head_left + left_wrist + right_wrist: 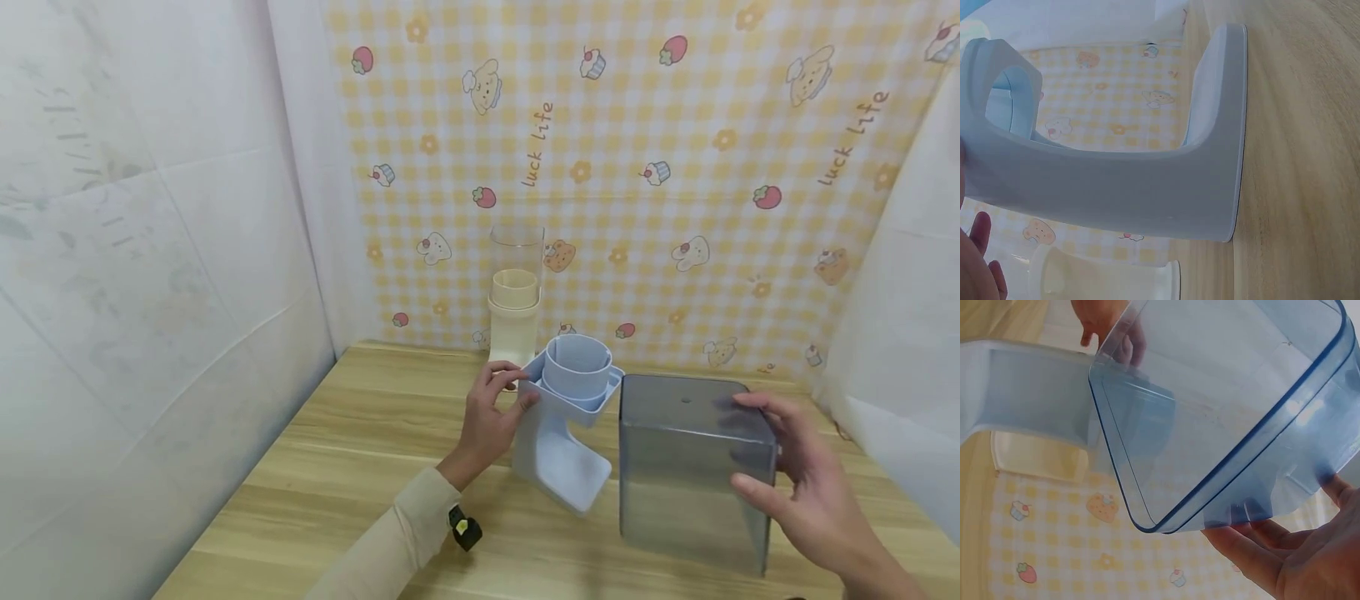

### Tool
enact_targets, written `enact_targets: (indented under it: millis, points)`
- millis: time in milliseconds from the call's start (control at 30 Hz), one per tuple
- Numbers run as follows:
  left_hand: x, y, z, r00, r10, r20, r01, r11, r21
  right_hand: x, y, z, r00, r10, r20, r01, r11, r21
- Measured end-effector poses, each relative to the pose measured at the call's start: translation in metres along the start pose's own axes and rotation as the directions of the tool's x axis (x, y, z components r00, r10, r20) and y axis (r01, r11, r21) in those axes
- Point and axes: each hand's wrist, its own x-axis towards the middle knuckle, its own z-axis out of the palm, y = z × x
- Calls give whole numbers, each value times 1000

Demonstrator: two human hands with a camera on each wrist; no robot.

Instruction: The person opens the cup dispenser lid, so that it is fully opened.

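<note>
A light blue plastic stand (555,450), C-shaped from the side, is upright on the table with a round collar (577,367) inside its square top. My left hand (487,421) grips the left corner of that top, thumb on the near side and fingers at the rim. In the left wrist view the stand's (1116,181) smooth back and foot show. To its right, my right hand (813,479) holds a clear grey-blue square container (690,492) by its right side, closed face up. The right wrist view shows the container's rim (1254,440) and the right hand's fingers (1247,550) against its wall.
Behind the blue stand, a cream stand (513,329) with a clear tube (517,237) on top is at the table's back edge. A checked yellow cloth (615,125) hangs behind the wooden table (337,467). White sheets (150,250) hang at both sides.
</note>
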Motion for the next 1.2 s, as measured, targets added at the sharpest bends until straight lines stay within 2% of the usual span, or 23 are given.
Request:
enact_targets:
  millis: [100, 233, 367, 567, 767, 867, 1033, 1100, 1200]
  points:
    - [1, 1, -1, 1000, -9, -18, 9, 1000, 2, 0, -4, 0, 998, 52, 25, -50, 995, -90]
    - [4, 1, -2, 999, -6, -42, 7, 999, 31, 0, -2, 0, 998, 54, 41, -49, 992, -112]
    - [4, 1, -2, 999, -12, -53, 18, 993, 117, -2, 2, 0, 998, 48, 45, -43, 991, -123]
    - [1, 2, 0, 992, -115, -47, 123, 962, 244, -5, 5, 3, 997, 69, 29, -66, 993, -98]
    - [-3, 8, 6, 993, -115, -3, 111, 949, 294, -4, 7, 8, 997, 80, 8, -79, 993, -88]
    - [-4, 13, 11, 990, -139, -1, 133, 947, 291, -5, 7, 11, 997, 74, 21, -71, 993, -95]
    - [-5, 20, 22, 983, -184, 1, 170, 911, 375, -8, 9, 20, 995, 97, 4, -96, 991, -95]
    - [-4, 21, 25, 984, -179, -6, 166, 898, 408, -10, 10, 24, 994, 110, -5, -110, 988, -106]
    - [-2, 21, 27, 987, -160, -31, 158, 893, 421, -13, 13, 29, 991, 133, 4, -131, 984, -120]
